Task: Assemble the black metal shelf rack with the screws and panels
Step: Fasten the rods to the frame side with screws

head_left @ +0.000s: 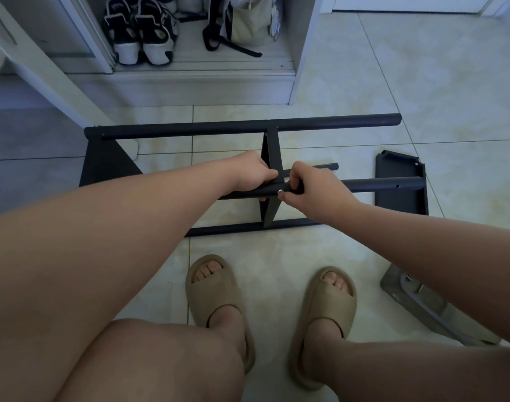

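Observation:
The partly built black rack [242, 126] lies on its side on the tiled floor, with long round tubes and two upright shelf panels [272, 152]. My left hand [252, 174] grips a raised black tube [378, 182] just left of the middle panel. My right hand [308, 187] pinches a small silver screw [280, 192] at that tube, right beside the panel. A loose black panel [401, 195] lies flat under the tube's right end. Another panel [105, 166] stands at the rack's left end.
A clear plastic bag with metal parts [422, 300] lies on the floor at the right. My feet in beige slippers [216, 297] stand close in front of the rack. Behind it is a white cabinet [190, 85] holding sneakers [142, 30] and a bag.

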